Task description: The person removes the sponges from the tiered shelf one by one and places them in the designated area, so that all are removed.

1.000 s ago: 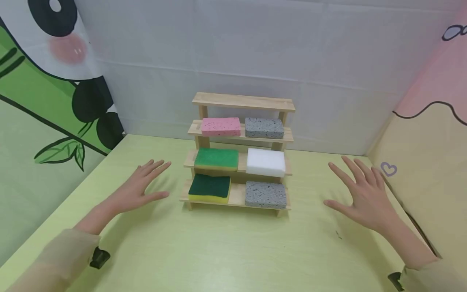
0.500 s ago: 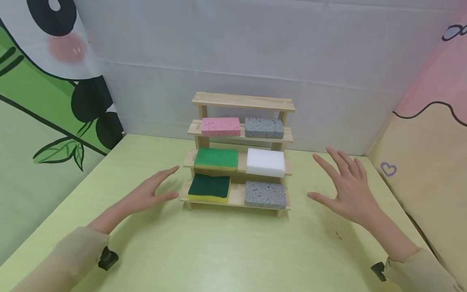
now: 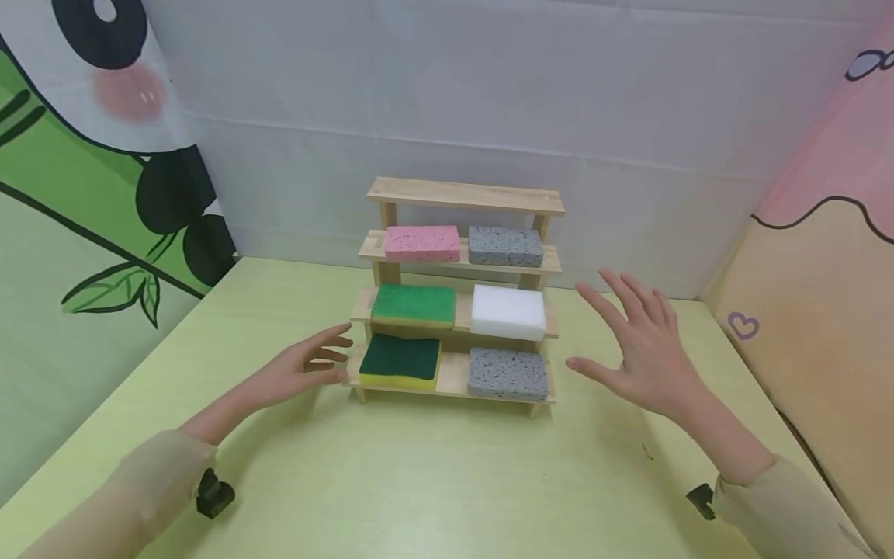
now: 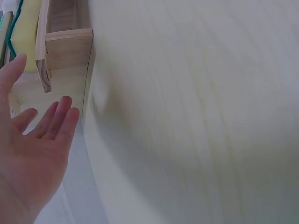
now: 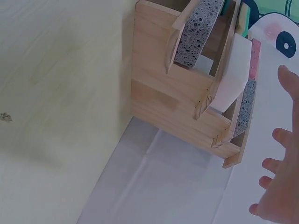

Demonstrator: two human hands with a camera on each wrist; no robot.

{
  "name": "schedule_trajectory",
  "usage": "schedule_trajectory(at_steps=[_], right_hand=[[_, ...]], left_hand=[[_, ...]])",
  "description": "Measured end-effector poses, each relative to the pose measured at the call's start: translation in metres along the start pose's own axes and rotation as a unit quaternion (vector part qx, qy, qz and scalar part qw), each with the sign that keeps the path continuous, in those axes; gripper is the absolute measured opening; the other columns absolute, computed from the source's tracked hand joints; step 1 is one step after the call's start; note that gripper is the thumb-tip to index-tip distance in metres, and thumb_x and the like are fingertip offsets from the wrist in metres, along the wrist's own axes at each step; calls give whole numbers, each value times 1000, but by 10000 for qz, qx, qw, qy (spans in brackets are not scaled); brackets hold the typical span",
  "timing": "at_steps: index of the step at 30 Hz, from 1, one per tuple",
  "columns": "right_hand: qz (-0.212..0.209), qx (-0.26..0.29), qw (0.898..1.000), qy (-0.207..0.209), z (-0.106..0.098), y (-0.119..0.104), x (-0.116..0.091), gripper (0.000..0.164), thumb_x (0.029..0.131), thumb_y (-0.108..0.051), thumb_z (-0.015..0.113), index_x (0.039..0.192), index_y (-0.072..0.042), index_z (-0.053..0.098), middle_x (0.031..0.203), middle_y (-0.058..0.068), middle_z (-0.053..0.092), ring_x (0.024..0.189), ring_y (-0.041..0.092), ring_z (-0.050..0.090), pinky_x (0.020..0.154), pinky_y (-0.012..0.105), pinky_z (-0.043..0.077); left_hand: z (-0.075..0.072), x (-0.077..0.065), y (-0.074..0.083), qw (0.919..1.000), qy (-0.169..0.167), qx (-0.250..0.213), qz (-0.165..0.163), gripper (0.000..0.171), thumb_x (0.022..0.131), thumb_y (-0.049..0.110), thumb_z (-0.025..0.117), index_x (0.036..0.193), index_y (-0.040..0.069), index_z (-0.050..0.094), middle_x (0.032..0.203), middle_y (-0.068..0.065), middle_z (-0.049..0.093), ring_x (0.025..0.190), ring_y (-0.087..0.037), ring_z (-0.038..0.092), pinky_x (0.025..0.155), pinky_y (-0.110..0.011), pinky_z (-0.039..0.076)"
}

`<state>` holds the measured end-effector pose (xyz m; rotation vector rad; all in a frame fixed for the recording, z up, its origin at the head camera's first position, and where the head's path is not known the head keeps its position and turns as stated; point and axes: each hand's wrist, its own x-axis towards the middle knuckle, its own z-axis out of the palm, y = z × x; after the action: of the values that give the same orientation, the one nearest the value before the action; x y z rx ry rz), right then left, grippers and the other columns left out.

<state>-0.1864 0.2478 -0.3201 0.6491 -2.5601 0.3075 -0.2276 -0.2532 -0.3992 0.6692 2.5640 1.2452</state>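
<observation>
A stepped wooden rack (image 3: 466, 194) stands on the table, its top step bare. On the lowest step lie a dark green and yellow sponge (image 3: 400, 359) and a grey speckled sponge (image 3: 508, 373). Above them sit a green scouring sponge (image 3: 414, 304) and a white sponge (image 3: 508, 311). A pink sponge (image 3: 422, 243) and another grey sponge (image 3: 505, 245) occupy the step below the top. My left hand (image 3: 300, 369), holding nothing, has its fingertips right at the rack's lower left end. My right hand (image 3: 639, 353) hovers right of the rack, fingers spread, holding nothing.
The pale yellow table (image 3: 433, 481) extends in front of the rack and to both sides. Behind hangs a white cloth (image 3: 475, 85). Printed panels flank the table, one with a panda pattern (image 3: 98, 140) on the left, one pink and cream (image 3: 824, 233) on the right.
Both hands have moved inward toward the rack, the left to the right and the right to the left. The left fingers have bent slightly. Rack and sponges stay put.
</observation>
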Motion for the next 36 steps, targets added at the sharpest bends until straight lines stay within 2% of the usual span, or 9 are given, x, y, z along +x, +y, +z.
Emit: schedule_trajectory(at_steps=[5,12,17,21,26,30,33,36], right_hand=[[-109,69,9999,-11,-1,-6,12,91,79,-56,72,156,-32,28,165,9,20,149,39,18,113,67,12],[-340,109,9993,81,0,-17,31,90,80,-58,70,156,-31,28,166,6,19,149,38,19,114,68,12],[-445,121,9989,127,1,-23,46,92,79,-59,70,156,-32,27,166,6,20,149,37,19,114,67,12],[-508,148,9986,91,1,-28,59,92,79,-60,70,156,-33,27,165,8,22,150,36,19,114,65,15],[-506,234,9983,-197,0,-33,77,91,81,-60,69,156,-34,26,165,6,22,150,34,21,113,62,20],[-474,309,9977,-375,-1,-39,91,90,82,-61,68,156,-37,23,166,3,20,149,35,23,113,63,21],[-567,304,9971,-401,-2,-44,102,90,83,-62,67,157,-38,22,166,3,21,148,35,24,112,63,22],[-722,235,9962,-428,-4,-50,115,90,82,-64,66,157,-38,22,165,4,22,148,36,25,113,63,23]], left_hand=[[1,2,-2,9995,-156,-249,-84,77,95,27,66,156,8,24,147,-23,47,130,-41,53,102,-45,49],[0,5,-3,9979,-368,-504,-168,79,93,24,69,156,9,25,140,-24,50,125,-39,57,100,-43,52],[0,7,-6,9977,-381,-518,-203,74,91,25,71,153,12,33,139,-21,52,122,-33,59,94,-29,53],[2,8,-7,9975,-348,-556,-265,69,91,27,72,151,15,39,141,-18,51,121,-30,60,91,-25,52],[7,7,-10,9938,-355,-953,-446,68,93,27,69,151,19,37,143,-18,48,124,-33,57,92,-28,54],[14,5,-14,9863,-415,-1463,-644,68,96,26,64,154,23,29,145,-19,46,126,-31,55,95,-34,54],[20,4,-17,9833,-387,-1599,-779,67,99,29,60,155,27,24,146,-16,45,127,-28,55,99,-37,53],[24,3,-20,9847,-308,-1526,-788,66,101,31,56,156,30,20,147,-16,45,128,-28,54,103,-43,50]])
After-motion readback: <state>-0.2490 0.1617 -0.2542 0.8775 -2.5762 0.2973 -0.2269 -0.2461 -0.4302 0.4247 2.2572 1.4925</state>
